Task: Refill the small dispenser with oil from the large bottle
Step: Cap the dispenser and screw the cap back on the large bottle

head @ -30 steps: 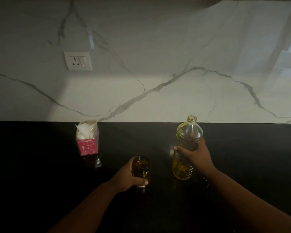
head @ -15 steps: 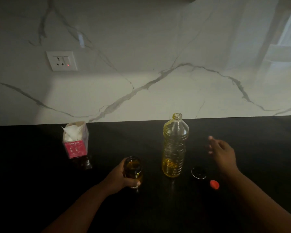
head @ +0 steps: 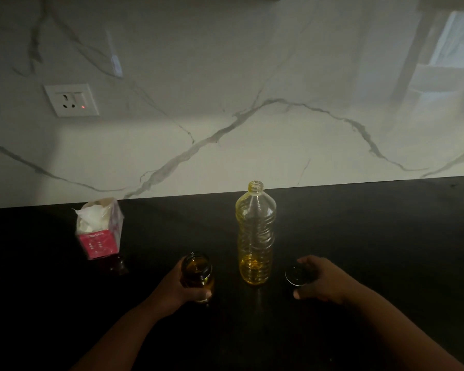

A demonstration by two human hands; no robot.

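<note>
A large clear plastic bottle (head: pixel 255 236) stands upright and uncapped on the black counter (head: pixel 373 236), with a little yellow oil at its bottom. To its left my left hand (head: pixel 177 287) wraps around the small amber glass dispenser (head: pixel 198 273), which is open at the top and holds oil. Right of the bottle my right hand (head: pixel 322 279) curls around a round black lid (head: pixel 295 275), fingers behind it and thumb in front. The red cap is hidden under that hand.
A pink and white tissue box (head: pixel 99 231) stands at the left, with a small dark object (head: pixel 118 265) in front of it. A marble wall with a socket (head: pixel 71 100) rises behind the counter.
My right hand let go of the large bottle, swung right, then came down onto the black lid. The view shifted, and my left hand has kept hold of the dispenser.
</note>
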